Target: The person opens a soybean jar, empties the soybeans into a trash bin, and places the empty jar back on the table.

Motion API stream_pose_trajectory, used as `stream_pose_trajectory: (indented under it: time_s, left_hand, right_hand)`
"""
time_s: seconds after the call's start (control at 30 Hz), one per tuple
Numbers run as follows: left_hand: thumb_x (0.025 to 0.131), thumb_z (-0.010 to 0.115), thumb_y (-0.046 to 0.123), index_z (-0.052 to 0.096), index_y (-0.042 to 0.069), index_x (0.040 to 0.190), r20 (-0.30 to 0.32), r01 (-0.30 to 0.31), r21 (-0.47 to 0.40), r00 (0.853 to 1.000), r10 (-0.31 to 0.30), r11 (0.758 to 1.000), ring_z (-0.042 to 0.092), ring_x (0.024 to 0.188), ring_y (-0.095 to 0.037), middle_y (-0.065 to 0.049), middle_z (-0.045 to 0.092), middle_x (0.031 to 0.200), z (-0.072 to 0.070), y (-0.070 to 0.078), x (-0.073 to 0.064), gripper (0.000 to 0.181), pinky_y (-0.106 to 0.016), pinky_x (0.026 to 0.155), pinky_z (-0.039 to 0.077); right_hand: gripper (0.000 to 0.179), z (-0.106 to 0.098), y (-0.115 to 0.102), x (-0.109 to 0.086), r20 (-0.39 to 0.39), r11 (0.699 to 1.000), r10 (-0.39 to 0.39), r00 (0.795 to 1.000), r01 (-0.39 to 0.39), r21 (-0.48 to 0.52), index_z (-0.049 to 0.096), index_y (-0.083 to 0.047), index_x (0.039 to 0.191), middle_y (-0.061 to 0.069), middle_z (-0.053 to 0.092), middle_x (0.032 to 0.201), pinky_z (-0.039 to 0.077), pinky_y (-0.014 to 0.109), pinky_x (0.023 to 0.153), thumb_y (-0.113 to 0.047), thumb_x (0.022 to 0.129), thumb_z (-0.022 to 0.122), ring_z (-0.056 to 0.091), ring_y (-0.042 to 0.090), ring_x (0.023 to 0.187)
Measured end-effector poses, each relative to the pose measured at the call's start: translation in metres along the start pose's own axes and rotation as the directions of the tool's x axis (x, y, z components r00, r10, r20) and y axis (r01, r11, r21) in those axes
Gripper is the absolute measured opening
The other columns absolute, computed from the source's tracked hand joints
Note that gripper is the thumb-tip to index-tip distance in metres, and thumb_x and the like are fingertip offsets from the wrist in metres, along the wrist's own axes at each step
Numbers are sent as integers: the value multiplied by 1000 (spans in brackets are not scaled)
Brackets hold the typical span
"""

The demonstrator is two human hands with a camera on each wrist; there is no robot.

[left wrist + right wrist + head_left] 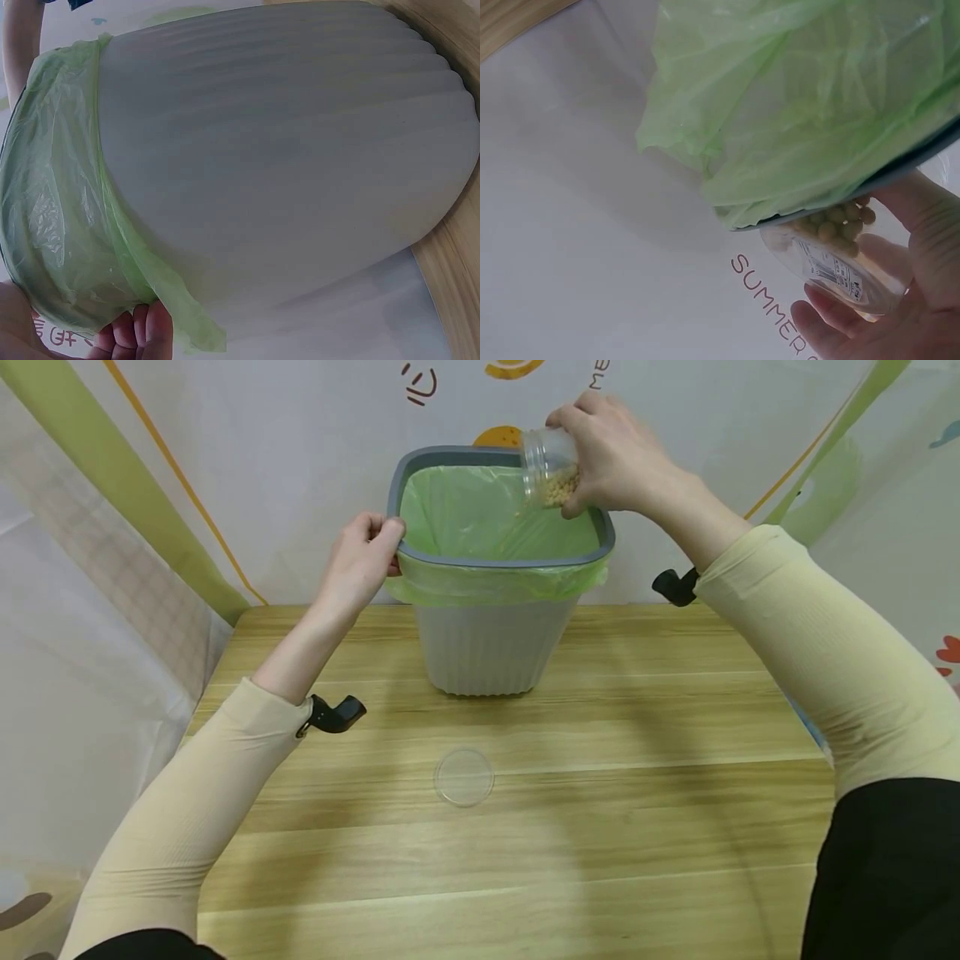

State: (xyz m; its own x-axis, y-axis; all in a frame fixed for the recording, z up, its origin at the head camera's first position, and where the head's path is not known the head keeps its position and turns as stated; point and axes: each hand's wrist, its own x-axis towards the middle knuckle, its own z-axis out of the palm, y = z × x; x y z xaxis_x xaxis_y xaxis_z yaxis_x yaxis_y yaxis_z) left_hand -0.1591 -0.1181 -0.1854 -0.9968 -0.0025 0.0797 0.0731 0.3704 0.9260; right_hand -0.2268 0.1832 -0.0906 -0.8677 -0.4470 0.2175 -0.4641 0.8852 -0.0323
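Observation:
A grey trash bin (491, 647), lined with a green plastic bag (465, 510), stands upright at the table's far side. My left hand (362, 553) grips its left rim, thumb above and fingers curled beneath, as the left wrist view also shows. Over the bin's right side, my right hand (611, 456) holds a clear plastic jar (551, 447) tipped with its mouth toward the left. Soybeans (561, 487) lie along the jar's lower side, and a few drop into the bag. A printed label (832, 271) shows on the jar in the right wrist view.
A clear round lid (464, 777) lies flat on the wooden table (637, 860) in front of the bin. Behind the bin hangs a white printed curtain (300, 460). Black wrist cameras (337, 714) jut from both sleeves.

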Motion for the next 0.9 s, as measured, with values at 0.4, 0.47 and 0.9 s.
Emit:
stream_pose_trajectory:
  time_s: [0.4, 0.47, 0.9]
  left_hand:
    - [103, 42, 43, 53, 13, 115, -1, 5, 19, 1000, -5, 1000, 61, 93, -11, 4, 54, 101, 2, 0, 0, 34, -30, 94, 57]
    - [103, 42, 43, 52, 14, 113, -1, 5, 15, 1000, -5, 1000, 61, 92, -12, 4, 54, 101, 2, 0, 1, 32, -30, 93, 56]
    - [103, 41, 43, 53, 14, 115, 2, -4, 22, 1000, 4, 1000, 60, 92, -12, 4, 54, 100, 3, 0, 1, 34, -30, 93, 56]
  right_hand:
    - [96, -1, -1, -1, 5, 999, -11, 1000, 11, -36, 39, -9, 156, 23, 44, 149, 44, 67, 108, -12, 72, 86, 41, 45, 133]
    - [96, -1, -2, -1, 0, 999, -21, 1000, 21, -40, 40, -9, 156, 23, 44, 149, 44, 67, 109, -11, 72, 86, 41, 46, 133]
    - [91, -3, -9, -5, -36, 984, -122, 992, 116, -136, 42, -6, 154, 24, 47, 147, 41, 64, 113, -2, 74, 85, 41, 47, 136]
